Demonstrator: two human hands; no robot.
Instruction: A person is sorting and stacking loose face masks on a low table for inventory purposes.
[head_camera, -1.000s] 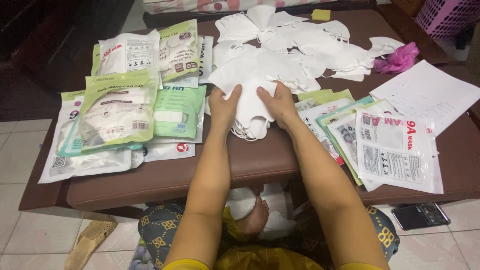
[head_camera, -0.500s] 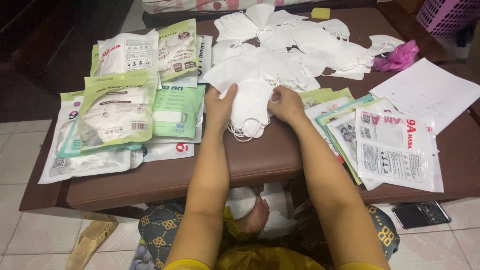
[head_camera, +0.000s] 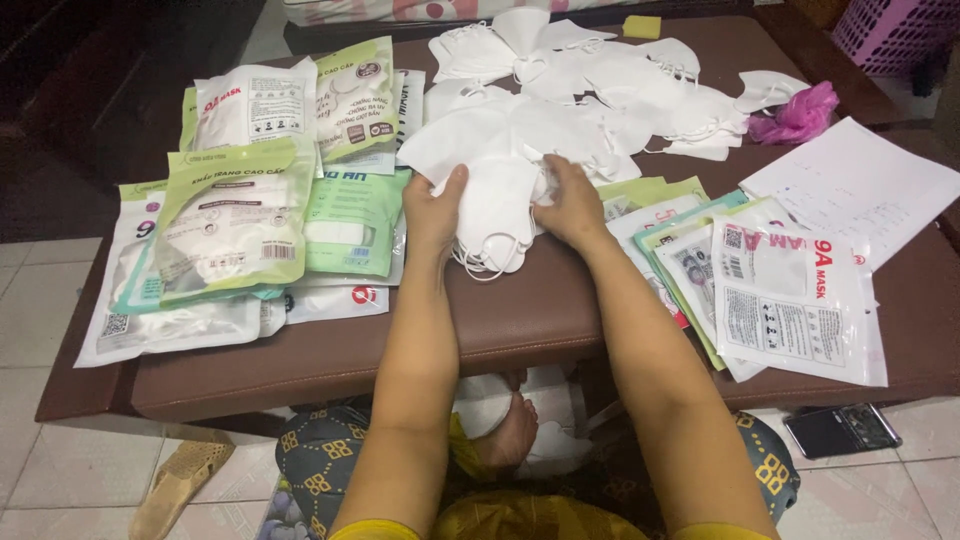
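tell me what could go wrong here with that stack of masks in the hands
The stack of white masks is pinched only at its sides by the left hand and right hand, so it could fan apart. Its dangling ear loops might snag. It could mix into the loose masks behind.

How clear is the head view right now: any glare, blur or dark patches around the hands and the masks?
Head view: sharp overall; left hand and right hand crisp on the stack of white masks. White masks at the far end look bright, with their folds washed out. Top-left corner beyond the brown table sinks into shadow. Glossy packets show mild sheen.
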